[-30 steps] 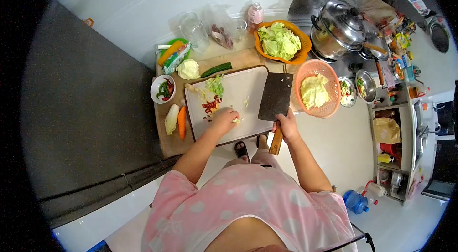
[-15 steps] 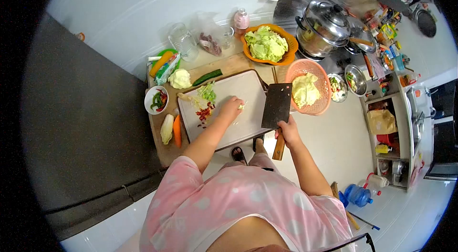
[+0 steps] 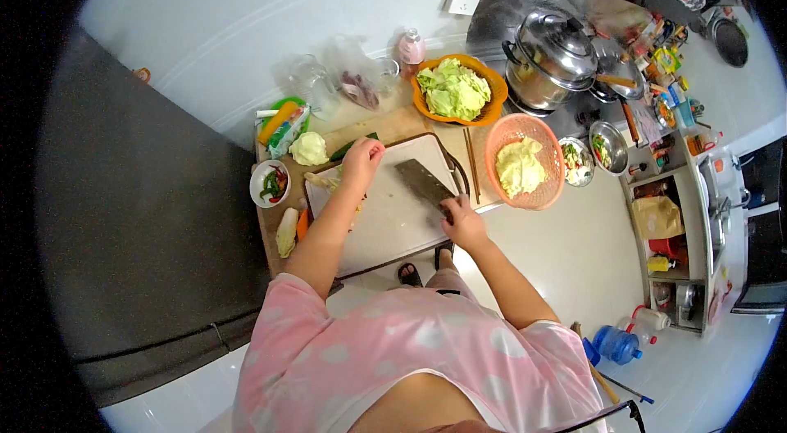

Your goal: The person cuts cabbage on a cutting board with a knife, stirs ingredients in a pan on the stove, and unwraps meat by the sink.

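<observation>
In my right hand (image 3: 465,224) is the handle of a cleaver (image 3: 420,182), its dark blade angled over the right half of the white cutting board (image 3: 389,224). My left hand (image 3: 361,164) is above the board's upper left, fingers drawn together; whatever they hold, if anything, I cannot make out. It hides most of the chopped vegetables, with a pale piece (image 3: 325,181) showing beside my forearm. A cucumber (image 3: 344,148) lies just behind this hand, partly covered. Left of the board are a cabbage piece (image 3: 308,149), a carrot (image 3: 303,224) and a pale long vegetable (image 3: 287,232).
A white bowl of peppers (image 3: 270,183) sits at the left. Behind and right stand an orange basket of cabbage leaves (image 3: 424,110), a pink colander (image 3: 551,194), chopsticks (image 3: 472,167), metal bowls (image 3: 608,146) and a lidded steel pot (image 3: 541,64). A dark cabinet-like surface (image 3: 164,253) borders the left.
My left hand has moved left and up from the middle of the board to over the chopped pieces. The cleaver has swung left from the board's right edge to over the board.
</observation>
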`<act>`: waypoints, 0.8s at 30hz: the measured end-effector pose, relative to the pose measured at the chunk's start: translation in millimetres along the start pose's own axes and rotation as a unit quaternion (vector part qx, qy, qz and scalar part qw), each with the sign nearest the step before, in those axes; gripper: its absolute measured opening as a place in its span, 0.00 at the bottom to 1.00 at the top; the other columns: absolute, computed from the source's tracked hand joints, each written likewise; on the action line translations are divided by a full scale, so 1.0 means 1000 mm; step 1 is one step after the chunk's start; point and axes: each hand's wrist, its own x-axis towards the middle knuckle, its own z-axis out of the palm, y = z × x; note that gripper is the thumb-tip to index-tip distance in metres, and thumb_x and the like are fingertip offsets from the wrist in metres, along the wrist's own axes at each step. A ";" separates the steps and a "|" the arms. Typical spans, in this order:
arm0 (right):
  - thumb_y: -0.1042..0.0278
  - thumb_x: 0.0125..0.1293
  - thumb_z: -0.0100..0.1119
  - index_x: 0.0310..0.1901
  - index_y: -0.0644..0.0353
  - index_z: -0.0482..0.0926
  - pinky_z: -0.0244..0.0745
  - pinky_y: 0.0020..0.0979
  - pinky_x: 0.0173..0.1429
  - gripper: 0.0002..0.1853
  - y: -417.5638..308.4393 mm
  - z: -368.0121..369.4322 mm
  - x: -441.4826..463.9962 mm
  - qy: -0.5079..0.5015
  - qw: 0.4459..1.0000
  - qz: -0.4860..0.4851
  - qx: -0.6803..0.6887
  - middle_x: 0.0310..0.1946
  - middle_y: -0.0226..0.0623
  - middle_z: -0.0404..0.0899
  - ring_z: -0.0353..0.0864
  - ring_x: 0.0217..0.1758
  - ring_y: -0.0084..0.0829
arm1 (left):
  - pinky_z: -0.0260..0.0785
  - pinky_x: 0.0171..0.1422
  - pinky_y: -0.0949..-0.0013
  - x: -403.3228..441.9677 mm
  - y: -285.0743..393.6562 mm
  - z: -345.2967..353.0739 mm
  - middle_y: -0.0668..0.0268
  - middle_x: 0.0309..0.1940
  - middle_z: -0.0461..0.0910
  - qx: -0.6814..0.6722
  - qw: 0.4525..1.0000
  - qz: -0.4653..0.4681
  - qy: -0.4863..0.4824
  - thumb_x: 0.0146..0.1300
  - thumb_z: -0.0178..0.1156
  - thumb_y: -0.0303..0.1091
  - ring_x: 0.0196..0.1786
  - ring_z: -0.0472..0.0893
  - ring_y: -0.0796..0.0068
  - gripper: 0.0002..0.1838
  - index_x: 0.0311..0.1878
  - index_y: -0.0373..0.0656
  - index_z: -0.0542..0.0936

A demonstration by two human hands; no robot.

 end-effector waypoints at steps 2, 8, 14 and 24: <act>0.70 0.54 0.64 0.52 0.52 0.72 0.77 0.45 0.44 0.22 0.000 0.011 0.008 -0.018 0.999 -0.042 -0.013 0.47 0.46 0.69 0.79 0.42 0.51 | 0.72 0.39 0.65 0.005 0.008 -0.008 0.59 0.31 0.78 0.000 1.000 -0.005 0.007 0.55 0.63 0.22 0.33 0.80 0.63 0.04 0.35 0.38 0.79; 0.73 0.56 0.58 0.50 0.56 0.73 0.75 0.43 0.49 0.18 0.024 0.058 0.031 -0.014 0.987 -0.156 -0.033 0.45 0.47 0.70 0.76 0.48 0.49 | 0.73 0.40 0.65 0.009 0.022 0.012 0.60 0.33 0.79 -0.024 0.999 0.012 -0.019 0.56 0.64 0.24 0.34 0.80 0.63 0.04 0.35 0.39 0.79; 0.74 0.54 0.58 0.47 0.56 0.78 0.73 0.41 0.52 0.16 0.027 0.045 0.033 -0.005 0.986 -0.160 -0.048 0.45 0.43 0.72 0.72 0.52 0.47 | 0.72 0.38 0.64 0.031 0.043 0.046 0.58 0.32 0.78 -0.028 0.996 0.071 -0.050 0.56 0.64 0.25 0.34 0.80 0.61 0.04 0.35 0.39 0.80; 0.81 0.52 0.59 0.42 0.60 0.79 0.73 0.41 0.49 0.14 0.067 -0.112 -0.017 0.155 0.985 -0.045 0.064 0.38 0.45 0.77 0.77 0.44 0.47 | 0.68 0.55 0.56 0.158 0.112 0.115 0.59 0.46 0.76 0.039 0.978 0.202 0.022 0.56 0.65 0.29 0.49 0.77 0.58 0.09 0.40 0.44 0.79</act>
